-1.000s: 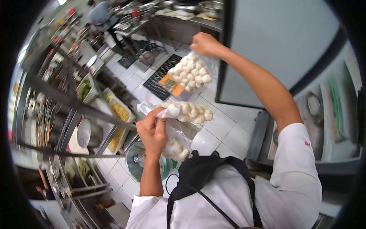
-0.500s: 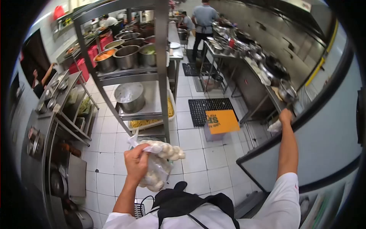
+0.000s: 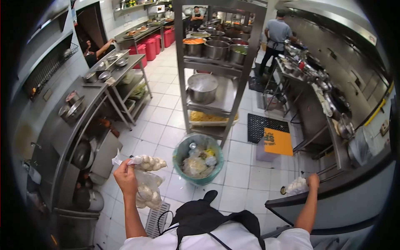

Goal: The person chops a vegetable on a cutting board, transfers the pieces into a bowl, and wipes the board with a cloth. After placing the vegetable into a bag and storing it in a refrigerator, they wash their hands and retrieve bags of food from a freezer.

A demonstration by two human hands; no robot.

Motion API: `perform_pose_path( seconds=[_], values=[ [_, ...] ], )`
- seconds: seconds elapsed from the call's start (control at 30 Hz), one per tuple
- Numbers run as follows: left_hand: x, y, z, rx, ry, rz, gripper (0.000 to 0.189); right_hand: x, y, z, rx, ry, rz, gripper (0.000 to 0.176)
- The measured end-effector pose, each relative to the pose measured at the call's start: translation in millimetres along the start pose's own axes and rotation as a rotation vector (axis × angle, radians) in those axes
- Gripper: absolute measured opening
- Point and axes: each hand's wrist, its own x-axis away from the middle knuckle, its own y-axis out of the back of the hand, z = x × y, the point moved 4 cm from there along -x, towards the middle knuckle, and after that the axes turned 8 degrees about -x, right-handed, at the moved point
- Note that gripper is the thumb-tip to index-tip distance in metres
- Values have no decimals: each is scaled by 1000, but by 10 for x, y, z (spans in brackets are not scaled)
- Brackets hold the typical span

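Observation:
My left hand [image 3: 126, 177] is closed on the gathered tops of clear plastic bags [image 3: 148, 193] filled with white, ball-shaped pieces. The bags hang in the air, left of a green bin [image 3: 178, 160]. Out to the right, my right hand [image 3: 313, 181] is closed at one end of another clear bag [image 3: 296, 186] of white pieces. That hand is at the dark edge of a grey-blue door [image 3: 354, 210]; its fingers are partly hidden.
Ahead stands a metal shelf rack [image 3: 231, 112] with large pots. An orange-topped box [image 3: 278, 141] sits on the tiled floor beside a black mat [image 3: 266, 127]. Steel counters [image 3: 46, 137] run along the left. A person [image 3: 278, 35] stands at the cooking line.
The view has swung left, bringing the green bin into sight. My left hand and its bags appear farther left. The right hand is lower in view, with its bag more visible.

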Motion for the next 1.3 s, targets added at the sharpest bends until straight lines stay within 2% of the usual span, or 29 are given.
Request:
perform_pose_path(
  seconds=[0.03, 0.1, 0.13, 0.2, 0.23, 0.3, 0.33, 0.4, 0.57, 0.7, 0.8, 0.93, 1.1, 1.13, 1.2, 1.27, 1.3],
  values=[
    [37, 145, 88, 4, -17, -42, 10, 561, 126, 66, -127, -37, 14, 27],
    [32, 441, 349, -47, 28, -76, 11, 128, -825, -418, 216, 298, 66, 28],
    [33, 573, 485, -67, 55, -98, 11, -347, -1581, -890, 171, 427, 22, 26],
    [-12, 743, 758, -51, 96, -135, 11, 543, -1528, -614, -235, 64, 57, 22],
    [-54, 830, 881, -45, 112, -148, 12, 846, -1670, -448, -277, 90, 202, 24],
    [-176, 961, 1055, -53, 117, -134, 13, 988, -2294, -306, -412, 110, 87, 22],
    [-243, 1024, 1152, -60, 121, -128, 13, 1087, -2415, -68, -302, 401, 76, 19],
    [-394, 1131, 1377, -10, 129, -144, 12, 1678, -2303, 681, -413, 265, 194, 18],
    [-987, 1443, 1807, -50, 89, -96, 10, 3047, -1847, 2862, -665, 290, 461, 17],
    [-1458, 1578, 1993, -46, 15, -31, 11, 3524, -1719, 4080, -923, 420, 534, 14],
    [-1825, 1619, 2127, -47, -24, -18, 11, 4012, -1378, 4837, -1049, 395, 629, 10],
    [-2232, 1511, 2241, 20, 20, 27, 10, 4120, -1351, 5499, -1037, 490, 533, 9],
    [-2846, 1162, 2386, -40, 33, -11, 11, 4272, -1308, 6185, -820, 614, 376, 12],
    [-3019, 1057, 2458, -26, 34, -17, 11, 4244, -1316, 6370, -771, 663, 322, 11],
    [-3331, 847, 2617, 0, 49, -12, 11, 3980, -1699, 6658, -820, 598, 293, 12],
    [-3636, 723, 2636, -31, 82, -1, 12, 3810, -1788, 7058, -691, 757, 121, 13],
    [-3816, 619, 2752, -25, 76, -32, 12, 3678, -1858, 7304, -731, 728, 204, 17]
  ],
)
